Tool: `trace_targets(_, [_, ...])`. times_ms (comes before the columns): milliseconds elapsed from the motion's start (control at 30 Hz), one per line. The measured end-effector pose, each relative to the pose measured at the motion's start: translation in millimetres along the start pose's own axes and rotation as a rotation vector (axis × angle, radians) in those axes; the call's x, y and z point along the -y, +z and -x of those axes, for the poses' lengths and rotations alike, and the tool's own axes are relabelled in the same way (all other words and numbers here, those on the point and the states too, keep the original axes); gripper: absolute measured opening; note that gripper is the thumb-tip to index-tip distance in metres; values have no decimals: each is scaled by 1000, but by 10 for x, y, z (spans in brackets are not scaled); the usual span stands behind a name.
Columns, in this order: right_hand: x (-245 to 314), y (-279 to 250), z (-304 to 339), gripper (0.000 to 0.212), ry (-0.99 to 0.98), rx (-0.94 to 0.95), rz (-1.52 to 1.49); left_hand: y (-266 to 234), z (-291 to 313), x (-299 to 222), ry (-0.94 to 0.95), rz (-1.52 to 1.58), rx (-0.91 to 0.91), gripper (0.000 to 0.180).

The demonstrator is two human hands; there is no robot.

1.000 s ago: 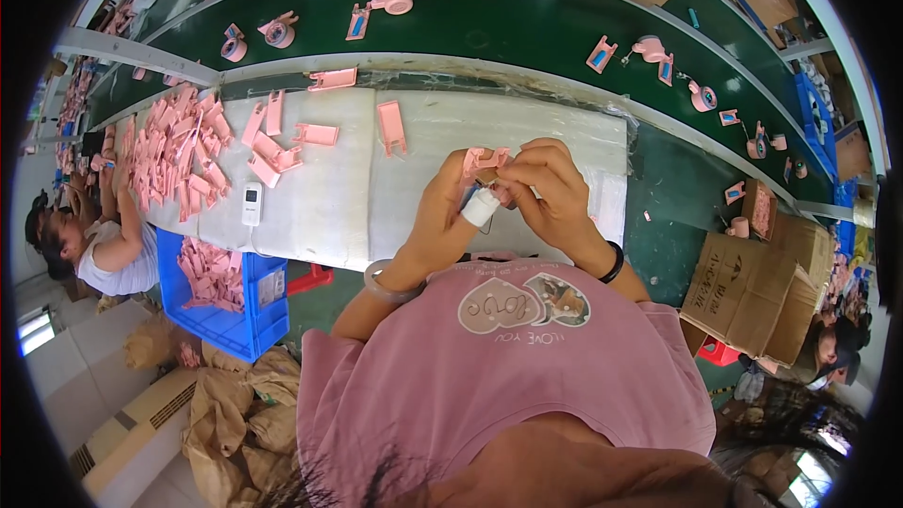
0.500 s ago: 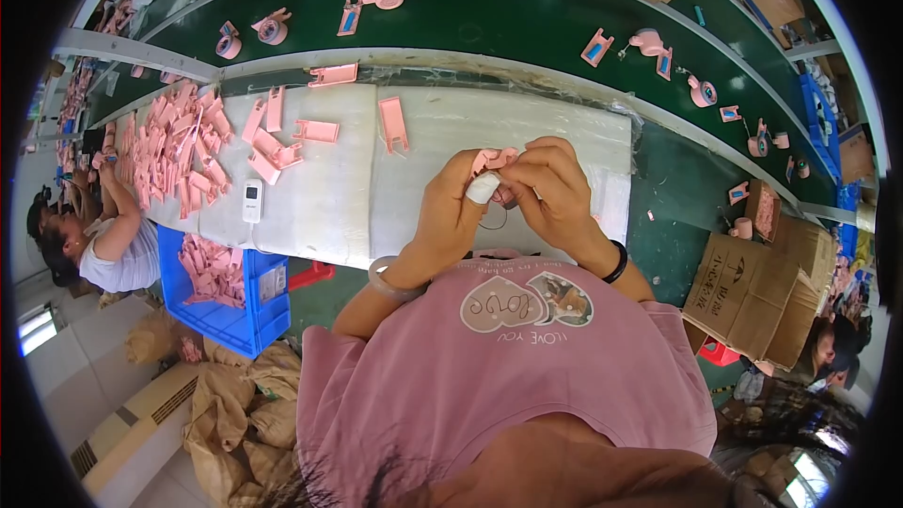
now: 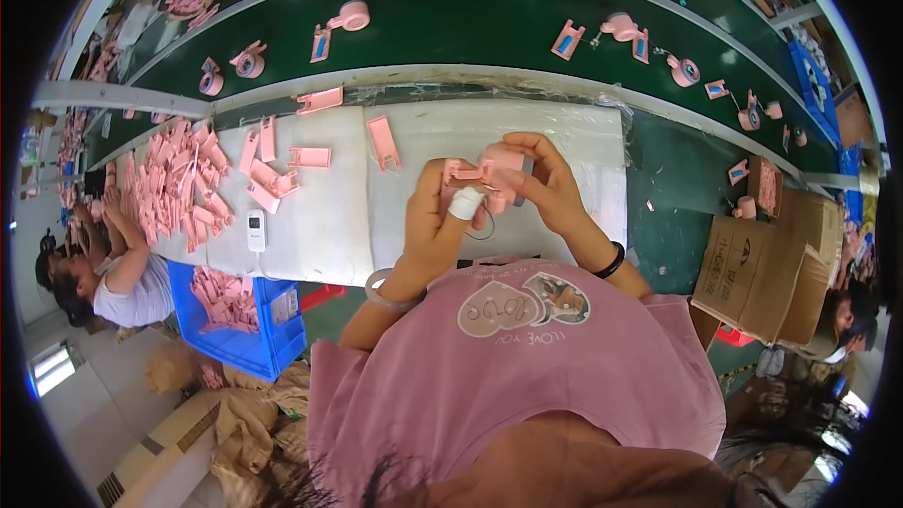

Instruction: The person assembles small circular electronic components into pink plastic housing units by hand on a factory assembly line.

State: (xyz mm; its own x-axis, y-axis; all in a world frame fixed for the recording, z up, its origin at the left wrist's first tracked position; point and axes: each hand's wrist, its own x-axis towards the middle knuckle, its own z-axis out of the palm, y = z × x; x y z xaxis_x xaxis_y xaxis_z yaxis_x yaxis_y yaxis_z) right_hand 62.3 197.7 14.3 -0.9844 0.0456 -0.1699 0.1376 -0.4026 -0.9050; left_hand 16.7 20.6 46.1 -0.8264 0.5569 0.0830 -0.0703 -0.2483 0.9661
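Observation:
Over the white table covering my left hand [image 3: 431,216] is closed around a small pink plastic part [image 3: 462,171], its thumb wrapped in white. Beside it my right hand [image 3: 551,190] pinches a rounded pink plastic piece [image 3: 504,158] against that part, the two touching. A thin dark wire [image 3: 481,237] loops below the hands. My fingers hide where the pieces meet. To the left lie several loose pink trays, the nearest a long pink tray [image 3: 383,143].
A heap of pink parts [image 3: 174,179] covers the table's left, near a small white device [image 3: 257,230]. A blue bin [image 3: 282,325] holds more parts. Beyond runs a green conveyor [image 3: 442,19] carrying pink assemblies. Cardboard boxes [image 3: 748,287] stand at right; a co-worker [image 3: 132,287] works at far left.
The right hand has turned, and the rounded pink piece now shows between the hands. Conveyor assemblies appear shifted left as the whole view moves slightly.

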Motion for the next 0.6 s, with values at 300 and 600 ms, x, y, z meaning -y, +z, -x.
trace_targets(300, [286,54,32,51,-464,-252,751,-83,-11,43,-123,-60,-169,19])
trace_targets(600, [244,63,-2,52,-527,-269,814,-96,0,39,-187,18,-172,19])
